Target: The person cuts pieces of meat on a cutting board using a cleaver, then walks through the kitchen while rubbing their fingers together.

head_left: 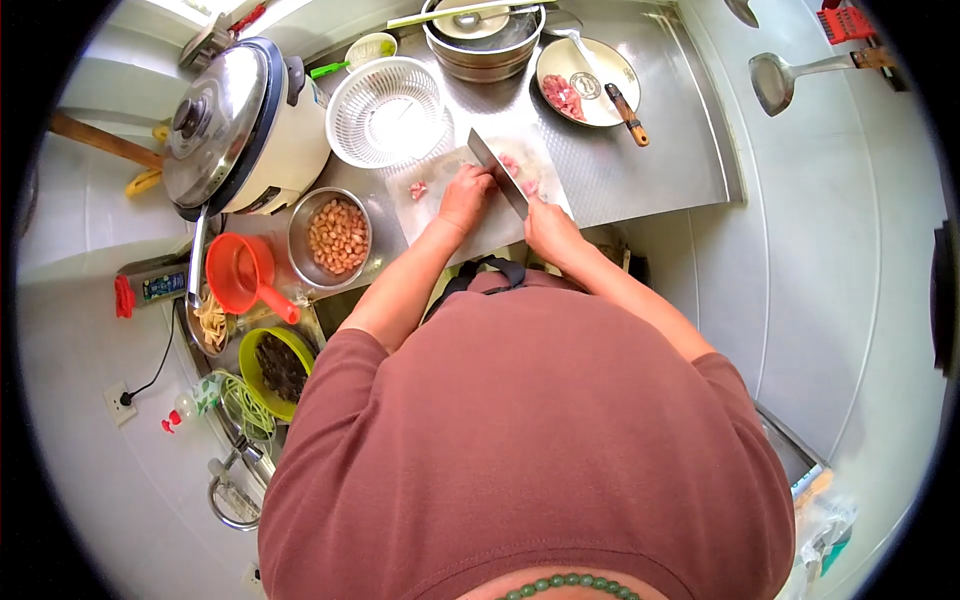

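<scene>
A pale cutting board (480,236) lies at the counter's front edge. My right hand (549,229) is closed round the handle of a cleaver (497,172), whose broad blade points up and to the left over the board. Just left of the blade, my left hand (467,197) is closed with its fingertips down; what they press on is too small to make out. Pieces of raw meat (527,186) lie right of the blade, and another small piece (417,190) is at the board's left. More cut meat (563,97) rests on a cream plate (606,62).
White colander (385,112) behind the board; steel pot (485,60) at the back. On the left are a large cooker (285,150), a steel bowl (296,240) of beans, a red ladle (238,270) and a green bowl (248,372). A knife (627,114) lies across the plate.
</scene>
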Action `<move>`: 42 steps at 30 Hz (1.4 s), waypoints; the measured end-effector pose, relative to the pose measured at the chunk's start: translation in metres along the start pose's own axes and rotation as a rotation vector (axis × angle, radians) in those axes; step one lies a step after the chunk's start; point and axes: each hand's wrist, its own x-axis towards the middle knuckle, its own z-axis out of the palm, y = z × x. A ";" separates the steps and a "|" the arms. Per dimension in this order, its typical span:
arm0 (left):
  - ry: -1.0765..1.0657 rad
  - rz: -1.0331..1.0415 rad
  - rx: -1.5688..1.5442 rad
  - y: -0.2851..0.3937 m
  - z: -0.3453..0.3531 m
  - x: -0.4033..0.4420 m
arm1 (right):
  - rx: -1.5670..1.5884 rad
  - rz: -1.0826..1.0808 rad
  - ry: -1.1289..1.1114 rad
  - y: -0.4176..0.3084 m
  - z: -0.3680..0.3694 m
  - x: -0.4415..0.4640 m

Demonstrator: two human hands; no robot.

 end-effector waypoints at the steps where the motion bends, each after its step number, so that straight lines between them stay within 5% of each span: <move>1: 0.011 0.010 0.002 0.000 0.000 0.000 | -0.008 -0.006 0.011 0.001 0.003 0.004; 24: 0.045 -0.071 -0.113 -0.007 -0.021 -0.008 | -0.058 -0.003 0.036 0.017 -0.022 -0.041; 30: 0.138 -0.358 -0.179 0.008 -0.039 -0.017 | -0.218 -0.151 0.064 0.012 -0.020 -0.051; 31: 0.209 -0.248 -0.124 0.007 -0.042 -0.018 | -0.231 -0.206 0.091 0.014 -0.017 -0.052; 34: 0.130 -0.675 -0.483 0.031 -0.065 -0.021 | -0.234 -0.229 0.086 0.013 -0.015 -0.056; 37: 0.175 -0.810 -0.682 0.027 -0.062 -0.033 | -0.238 -0.249 0.084 0.013 -0.013 -0.058; 42: 0.198 -0.745 -0.750 0.012 -0.054 -0.052 | -0.246 -0.221 0.037 0.019 -0.014 -0.056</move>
